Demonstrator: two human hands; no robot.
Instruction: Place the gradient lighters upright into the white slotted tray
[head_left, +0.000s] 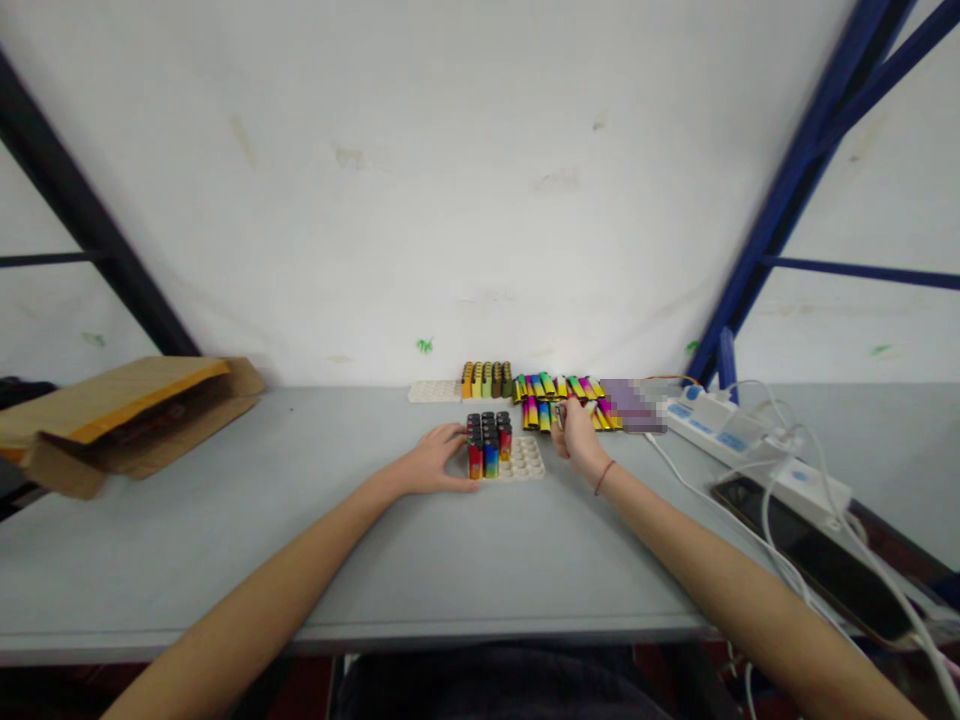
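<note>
Small colourful cylinders with black tops, which look like lighters (pixel 492 460), stand upright in the left part of a white holed tray (pixel 534 470). Round the tray's left end curves my left hand (pixel 436 462), thumb at the front edge and fingers towards the back. My right hand (pixel 576 438) is closed in a pinch just right of the tray, on a small piece with a shiny end; it looks like a lighter, mostly covered by the fingers. Beside and behind that hand lie rows of multicoloured lighter-like pieces (pixel 541 388).
By the wall, yellow-to-brown upright pieces (pixel 486 382) stand next to another white tray (pixel 431 391). A cardboard box (pixel 150 400) lies at left. On the right are a power strip (pixel 750 445), white cables and a dark phone (pixel 817 555). A blurred purple item (pixel 636 405) lies behind.
</note>
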